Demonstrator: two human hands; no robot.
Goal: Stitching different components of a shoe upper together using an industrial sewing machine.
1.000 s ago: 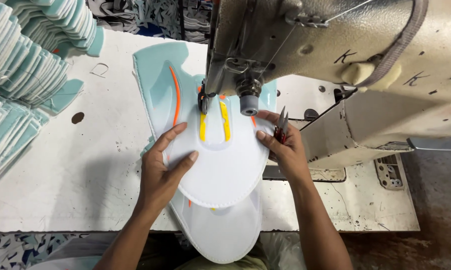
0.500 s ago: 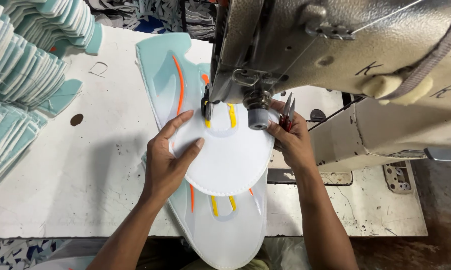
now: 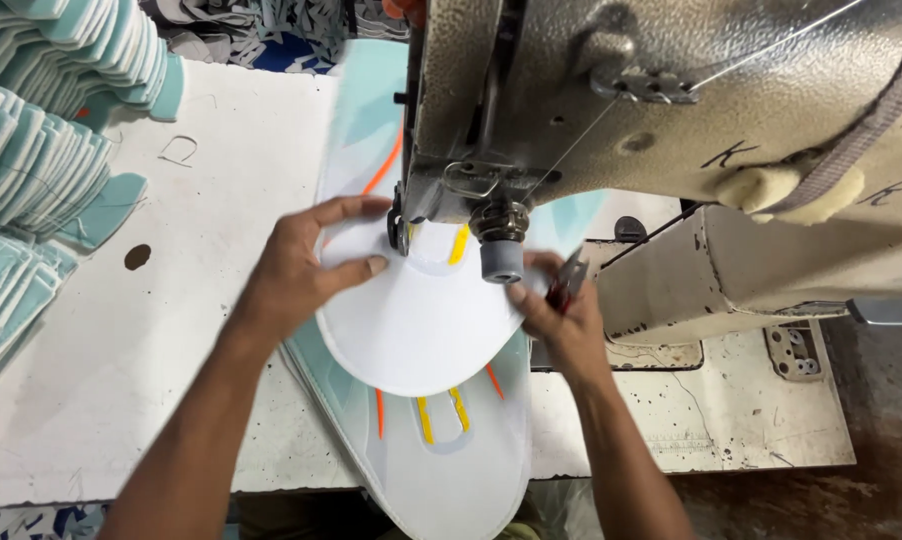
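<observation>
Head view is showing a grey industrial sewing machine (image 3: 671, 110) stitching a white curved fabric panel (image 3: 421, 320) on the white table (image 3: 121, 380); left hand (image 3: 301, 270) pressing flat, right hand (image 3: 561, 315) pinching small snips (image 3: 569, 280); fingers risk drifting under the needle.
</observation>
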